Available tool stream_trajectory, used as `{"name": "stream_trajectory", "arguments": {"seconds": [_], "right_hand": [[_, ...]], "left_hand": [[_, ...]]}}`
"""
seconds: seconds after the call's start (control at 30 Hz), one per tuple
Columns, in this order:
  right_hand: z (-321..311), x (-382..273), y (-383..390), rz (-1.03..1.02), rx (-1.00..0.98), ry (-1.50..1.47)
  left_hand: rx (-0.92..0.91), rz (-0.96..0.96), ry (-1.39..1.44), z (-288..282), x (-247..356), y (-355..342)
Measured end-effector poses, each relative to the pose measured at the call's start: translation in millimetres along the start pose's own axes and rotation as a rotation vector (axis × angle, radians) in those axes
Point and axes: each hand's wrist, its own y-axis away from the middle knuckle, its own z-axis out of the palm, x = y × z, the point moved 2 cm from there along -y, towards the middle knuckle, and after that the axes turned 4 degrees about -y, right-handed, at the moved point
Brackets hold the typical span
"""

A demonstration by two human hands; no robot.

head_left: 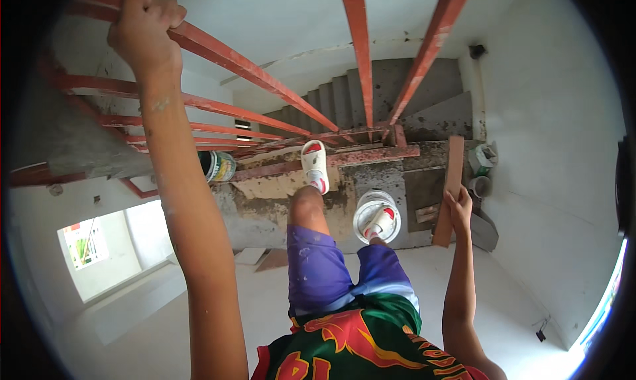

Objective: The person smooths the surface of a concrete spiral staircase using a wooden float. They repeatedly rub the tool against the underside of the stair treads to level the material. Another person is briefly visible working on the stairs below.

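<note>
My left hand (147, 32) is raised at the upper left, its fingers wrapped round a red-painted metal railing bar (228, 59). Low on the right, my right hand (458, 209) grips a long, flat brown board (453, 165) near its lower half, the board standing almost lengthwise away from me. One of my feet, in a white slipper (313, 156), is at the railing's red bottom rail (381, 156). The other slippered foot rests on a white bucket (360, 226) beside it.
Grey steps (331, 95) lie beyond the railing, spattered with dirt. A paint-streaked can (221, 167) stands left of my feet; a white-and-green container (482, 157) and a grey pot (479, 186) stand by the right wall. Flat tile pieces (270, 261) lie behind my feet.
</note>
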Motion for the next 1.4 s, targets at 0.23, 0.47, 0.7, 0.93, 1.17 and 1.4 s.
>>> {"name": "stream_trajectory", "arguments": {"seconds": [0.23,0.47,0.7,0.93,1.17,1.4], "right_hand": [[-10,103,18,0.241,0.057,-0.158],[-13,55,11,0.148,-0.036,-0.067],[-44,-6,6,-0.202,0.298,-0.162],[-57,-380,82,-1.139,0.505,-0.027],[15,-725,220,-1.654,0.742,0.043],[44,-904,289,-1.518,0.925,0.113]], "left_hand": [[-0.327,-0.011,0.181,-12,-22,-33],[-0.111,0.107,-0.116,-10,7,-1],[0.044,-0.1,-0.081,-10,-3,7],[-0.202,-0.148,-0.003,-8,7,4],[-0.331,0.023,0.073,-22,58,-47],[-0.318,-0.107,0.198,-14,67,-38]]}}
